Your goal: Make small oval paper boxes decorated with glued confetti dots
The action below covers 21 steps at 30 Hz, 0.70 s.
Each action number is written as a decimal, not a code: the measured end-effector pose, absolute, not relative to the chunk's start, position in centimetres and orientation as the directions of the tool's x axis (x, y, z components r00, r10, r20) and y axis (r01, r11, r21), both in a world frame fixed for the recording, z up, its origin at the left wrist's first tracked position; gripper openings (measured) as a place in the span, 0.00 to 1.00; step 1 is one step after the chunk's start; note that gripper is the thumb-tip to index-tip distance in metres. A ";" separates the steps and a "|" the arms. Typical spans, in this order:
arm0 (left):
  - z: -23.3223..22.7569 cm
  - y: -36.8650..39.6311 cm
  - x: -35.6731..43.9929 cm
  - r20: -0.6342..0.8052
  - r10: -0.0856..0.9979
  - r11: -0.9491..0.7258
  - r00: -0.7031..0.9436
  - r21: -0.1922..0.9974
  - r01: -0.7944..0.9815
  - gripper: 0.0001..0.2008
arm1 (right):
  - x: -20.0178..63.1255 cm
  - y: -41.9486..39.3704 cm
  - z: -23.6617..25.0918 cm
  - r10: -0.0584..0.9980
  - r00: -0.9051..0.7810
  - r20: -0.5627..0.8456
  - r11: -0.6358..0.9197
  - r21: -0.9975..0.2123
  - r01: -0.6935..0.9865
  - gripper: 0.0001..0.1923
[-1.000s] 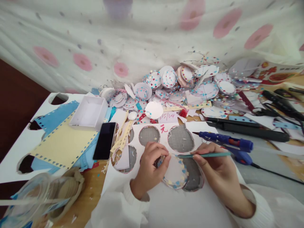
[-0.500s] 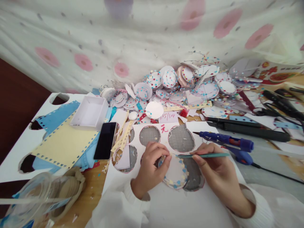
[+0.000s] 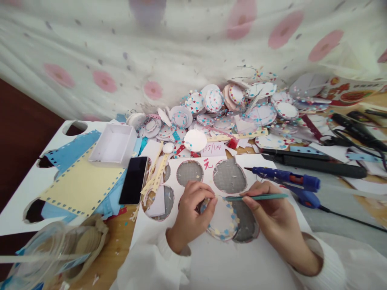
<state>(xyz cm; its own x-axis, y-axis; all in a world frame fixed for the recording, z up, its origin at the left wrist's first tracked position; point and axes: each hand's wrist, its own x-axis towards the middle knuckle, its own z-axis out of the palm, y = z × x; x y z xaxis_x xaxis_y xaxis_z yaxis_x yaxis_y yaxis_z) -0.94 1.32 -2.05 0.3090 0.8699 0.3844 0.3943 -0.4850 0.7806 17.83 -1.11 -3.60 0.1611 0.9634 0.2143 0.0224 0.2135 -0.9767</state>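
Observation:
My left hand [image 3: 196, 213] is closed, with thumb and forefinger pinching the upper edge of a white paper disc [image 3: 223, 219]. Small blue and yellow paper pieces ring the disc's rim. In my right hand [image 3: 272, 217] is a pair of slim teal tweezers [image 3: 263, 197], held nearly level, its tip beside my left fingertips at the disc's top edge. Whether the tip grips anything is too small to tell. Beneath both hands lies a white sheet [image 3: 208, 266] with round holes cut through it, showing a grey mat.
A heap of decorated paper discs [image 3: 214, 100] lies along the curtain. A blue glue gun [image 3: 287, 177] and black flat iron [image 3: 314, 166] are at right. Left are a phone [image 3: 133, 180], white box [image 3: 114, 144], yellow punched sheet [image 3: 83, 181] and clear plastic container [image 3: 39, 249].
The whole view has shifted very slightly. Both hands, the tweezers and the disc keep nearly the same positions.

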 end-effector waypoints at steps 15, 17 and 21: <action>-1.9 1.4 -1.0 0.397 0.867 -0.492 0.301 0.781 0.385 0.05 | 17.8 -1.1 -3.2 0.961 0.149 0.231 0.227 -0.973 0.042 0.06; -2.0 1.4 -0.9 0.396 0.868 -0.490 0.301 0.782 0.385 0.05 | 17.8 -1.1 -3.2 0.963 0.145 0.226 0.223 -0.974 0.032 0.06; -2.0 1.3 -0.9 0.391 0.871 -0.484 0.296 0.785 0.386 0.05 | 17.8 -1.2 -3.3 0.965 0.151 0.216 0.220 -0.976 -0.008 0.05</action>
<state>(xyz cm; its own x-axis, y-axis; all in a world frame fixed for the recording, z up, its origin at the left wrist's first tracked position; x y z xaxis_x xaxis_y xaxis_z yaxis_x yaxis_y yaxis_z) -0.93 1.34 -2.00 0.2959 0.8713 0.3914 0.3864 -0.4839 0.7852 17.82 -1.24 -3.29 0.1515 0.9646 0.2160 -0.0081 0.2198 -0.9755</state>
